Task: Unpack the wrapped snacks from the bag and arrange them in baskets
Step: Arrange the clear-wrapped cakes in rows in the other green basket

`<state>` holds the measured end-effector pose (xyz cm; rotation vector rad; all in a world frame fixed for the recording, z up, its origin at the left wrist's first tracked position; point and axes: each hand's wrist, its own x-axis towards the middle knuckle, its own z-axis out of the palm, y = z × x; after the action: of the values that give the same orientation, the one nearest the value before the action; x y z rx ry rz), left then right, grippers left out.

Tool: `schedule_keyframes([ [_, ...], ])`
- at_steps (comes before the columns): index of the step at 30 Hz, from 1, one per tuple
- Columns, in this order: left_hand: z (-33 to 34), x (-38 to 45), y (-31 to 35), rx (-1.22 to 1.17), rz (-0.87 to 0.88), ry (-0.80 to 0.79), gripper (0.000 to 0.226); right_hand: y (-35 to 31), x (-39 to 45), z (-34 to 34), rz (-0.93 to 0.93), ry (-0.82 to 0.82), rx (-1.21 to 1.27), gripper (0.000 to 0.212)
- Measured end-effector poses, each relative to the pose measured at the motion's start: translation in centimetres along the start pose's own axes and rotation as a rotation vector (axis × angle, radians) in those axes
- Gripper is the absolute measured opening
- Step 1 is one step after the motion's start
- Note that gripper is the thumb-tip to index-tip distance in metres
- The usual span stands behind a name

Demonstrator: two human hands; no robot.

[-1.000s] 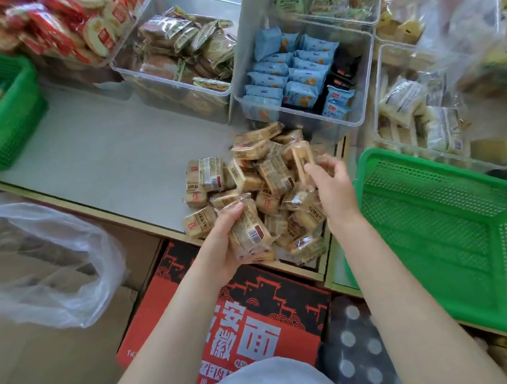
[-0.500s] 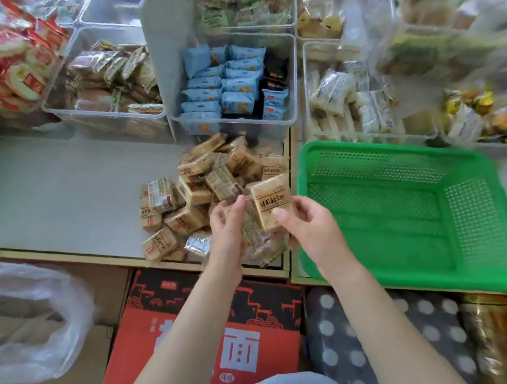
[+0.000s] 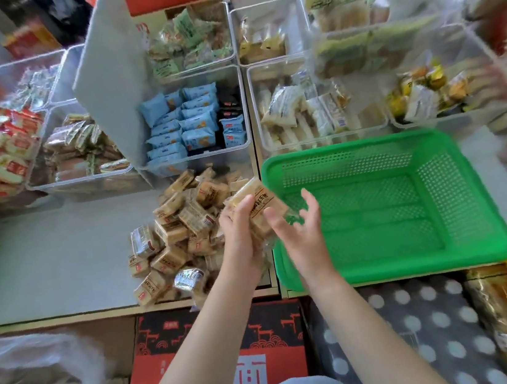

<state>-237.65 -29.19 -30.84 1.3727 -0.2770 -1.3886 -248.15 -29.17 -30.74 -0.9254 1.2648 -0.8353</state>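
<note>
A perforated green plastic basket [image 3: 386,206] fills the centre-right. Left of it lies a heap of glossy tan blocky wrapped snacks [image 3: 180,233]. The left hand [image 3: 241,235] grips several snacks; the right hand [image 3: 299,227] spreads loosely, thumb on the top packet [image 3: 256,198].

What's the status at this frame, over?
Left hand grips tan wrapped snacks; right hand open beside. Green basket holds nothing yet. Path unobstructed.

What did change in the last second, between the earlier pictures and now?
Both hands left the snack pile and met beside the green basket. The left hand now grips a stack of tan snack packs; the right hand has opened beside it. Basket still empty, pile unmoved.
</note>
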Motion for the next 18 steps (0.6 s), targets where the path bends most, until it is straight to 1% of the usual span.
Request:
schedule_keyframes([
  [1, 0.9, 0.2, -0.1, -0.003, 0.012, 0.004, 0.09, 0.2, 0.2, -0.2, 0.106, -0.016, 0.158, 0.127],
  [2, 1.8, 0.4, -0.3, -0.012, 0.017, 0.004, 0.09, 0.2, 0.5, -0.4, 0.169, -0.04, 0.295, 0.133],
  [3, 2.6, 0.6, -0.4, -0.019, 0.012, -0.005, 0.093, 0.1, 0.8, -0.7, 0.188, -0.05, 0.388, 0.13],
  [4, 3.3, 0.8, -0.7, -0.022, 0.001, -0.022, 0.1, 0.0, 1.3, -1.2, 0.178, -0.041, 0.455, 0.122],
  [6, 4.4, 1.4, -1.7, 0.011, -0.034, -0.067, 0.109, -0.3, 2.0, -2.3, 0.141, 0.004, 0.531, 0.109],
  [8, 5.3, 1.7, -2.9, 0.068, -0.053, -0.085, 0.104, 0.1, 2.7, -3.4, 0.135, 0.034, 0.534, 0.108],
  [10, 6.1, 2.1, -3.9, 0.1, -0.084, -0.093, 0.094, 0.6, 3.5, -4.5, 0.163, -0.001, 0.52, 0.106],
  [13, 6.8, 3.0, -4.4, 0.189, -0.118, -0.1, 0.098, 1.6, 5.2, -6.5, 0.21, -0.036, 0.476, 0.101],
  [15, 6.4, 3.4, -4.4, 0.378, -0.116, -0.107, 0.107, 1.9, 6.4, -7.7, 0.231, -0.011, 0.397, 0.098],
  [16, 5.9, 3.5, -4.5, 0.513, -0.087, -0.097, 0.104, 2.1, 7.1, -8.2, 0.25, 0.019, 0.341, 0.097],
  [17, 5.1, 3.8, -4.9, 0.643, -0.021, -0.073, 0.095, 2.3, 8.2, -8.7, 0.277, 0.047, 0.266, 0.096],
  [18, 4.1, 3.9, -5.4, 0.776, 0.09, -0.033, 0.082, 2.5, 9.3, -9.1, 0.298, 0.076, 0.19, 0.095],
])
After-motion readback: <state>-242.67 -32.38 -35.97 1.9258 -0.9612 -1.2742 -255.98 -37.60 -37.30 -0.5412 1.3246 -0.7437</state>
